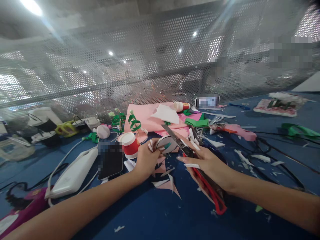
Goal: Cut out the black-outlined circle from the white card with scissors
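While left hand (147, 158) pinches round white piece (166, 145) above blue table (155, 218), right hand (213, 166) grips red-handled scissors (220, 206), blade beside piece. Cutting seems partway: paper scraps (170, 185) lie below, piece not yet set down; trimming left, cannot tell.

Table, blue top (150, 218). Near left: one purple unit (30, 205) with black plug. Left: one long white slab-shaped device (73, 173); to its right, one dark phone (112, 160); beyond the device, one clear plastic container (16, 149), scene's far-left side, and one yellow item (66, 129). Centre: one red-and-white paper cup (130, 145), just right of the phone, leaning; pink and white paper scraps (173, 186), loose. Far centre: one large pink sheet (137, 113). Right: one pink glue gun (241, 131), black cords, white scraps (260, 158), scattered. Far right: one green strip (300, 130); one packet (276, 108), contents indistinct.
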Demonstrator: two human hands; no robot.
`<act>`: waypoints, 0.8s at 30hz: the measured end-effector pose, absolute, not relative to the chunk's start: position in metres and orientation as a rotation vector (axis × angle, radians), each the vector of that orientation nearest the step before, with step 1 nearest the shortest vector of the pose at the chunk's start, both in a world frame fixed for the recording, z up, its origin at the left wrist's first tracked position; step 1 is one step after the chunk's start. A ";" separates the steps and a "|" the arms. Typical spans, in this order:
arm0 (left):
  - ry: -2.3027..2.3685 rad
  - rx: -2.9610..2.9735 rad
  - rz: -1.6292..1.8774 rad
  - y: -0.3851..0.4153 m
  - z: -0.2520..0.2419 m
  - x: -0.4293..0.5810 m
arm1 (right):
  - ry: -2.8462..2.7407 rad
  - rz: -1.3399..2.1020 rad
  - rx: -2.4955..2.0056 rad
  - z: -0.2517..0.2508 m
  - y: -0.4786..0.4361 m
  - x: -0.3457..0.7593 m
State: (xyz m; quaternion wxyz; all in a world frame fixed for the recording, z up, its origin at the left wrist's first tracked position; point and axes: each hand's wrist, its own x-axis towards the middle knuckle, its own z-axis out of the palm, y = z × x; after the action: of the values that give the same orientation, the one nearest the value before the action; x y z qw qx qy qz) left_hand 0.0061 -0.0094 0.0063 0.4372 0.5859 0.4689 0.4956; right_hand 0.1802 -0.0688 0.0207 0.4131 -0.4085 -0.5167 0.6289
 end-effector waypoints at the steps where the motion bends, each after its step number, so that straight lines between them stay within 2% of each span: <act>1: 1.160 1.461 1.233 -0.010 0.006 0.006 | -1.295 1.581 -1.024 0.021 -0.069 0.180; 16: 1.123 1.720 1.315 -0.009 0.006 0.002 | -1.294 1.570 -1.041 0.019 -0.069 0.180; 24: 1.065 1.684 1.173 -0.014 0.002 0.002 | -1.348 1.551 -1.030 0.017 -0.068 0.179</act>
State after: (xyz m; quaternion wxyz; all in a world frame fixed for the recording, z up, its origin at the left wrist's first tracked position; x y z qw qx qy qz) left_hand 0.0022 -0.0144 0.0017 0.4029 0.6666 0.4215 0.4644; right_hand 0.1791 -0.0678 0.0174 0.4093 -0.4089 -0.5351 0.6156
